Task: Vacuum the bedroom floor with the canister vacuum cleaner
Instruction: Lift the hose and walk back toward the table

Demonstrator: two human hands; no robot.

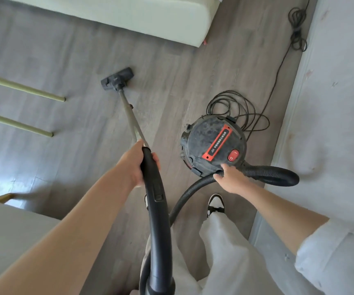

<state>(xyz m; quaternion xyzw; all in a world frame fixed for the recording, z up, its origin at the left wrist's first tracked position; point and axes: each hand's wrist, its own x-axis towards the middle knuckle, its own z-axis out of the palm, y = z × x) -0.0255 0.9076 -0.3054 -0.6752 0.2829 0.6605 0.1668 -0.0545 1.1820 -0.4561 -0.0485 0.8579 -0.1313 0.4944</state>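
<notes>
A dusty black canister vacuum (213,143) with a red label and red switch stands on the grey wood floor (65,67). My left hand (136,165) grips the black curved handle (157,199) where it joins the metal wand (130,116). The wand slopes away to the black floor head (117,78), which lies flat on the boards below the bed. My right hand (232,177) is closed around the ribbed black hose (269,174) right beside the canister. The hose loops down toward my legs.
A pale bed or mattress (129,15) runs along the top. Two yellow-green furniture legs (22,88) jut in from the left. The black power cord (235,109) coils behind the canister and trails along the wall (331,103) at right. My shoe (215,204) is below the canister.
</notes>
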